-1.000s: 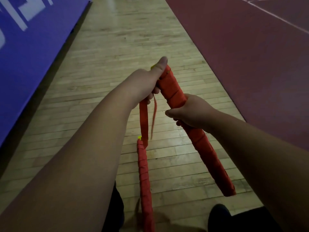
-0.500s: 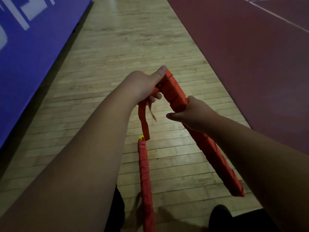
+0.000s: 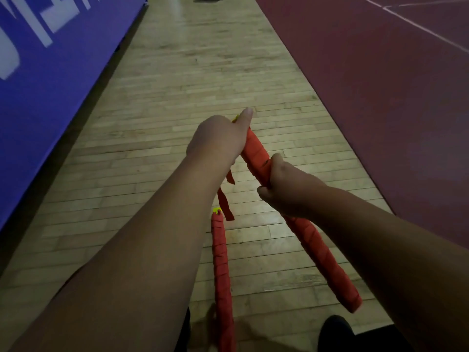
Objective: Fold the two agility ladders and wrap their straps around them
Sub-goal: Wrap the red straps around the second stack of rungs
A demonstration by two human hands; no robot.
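The left hand [image 3: 218,141] grips the held ladder [image 3: 256,153] at its far end, thumb laid along it, a loose strap tail [image 3: 224,204] hanging under the fingers; the right hand [image 3: 286,189] curls round its middle; the bundle looks light, baton-stiff but soft-skinned, best gripped mid-length; beyond the fingers a second ladder [image 3: 220,262] lies wrapped on the wooden floor [image 3: 203,72]; two ladders in all.

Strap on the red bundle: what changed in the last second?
The loose strap tail below the left hand got shorter, and the held ladder bundle sank slightly toward the person. Both hands kept their grip, the right hand at mid-bundle; the second ladder stayed on the floor.
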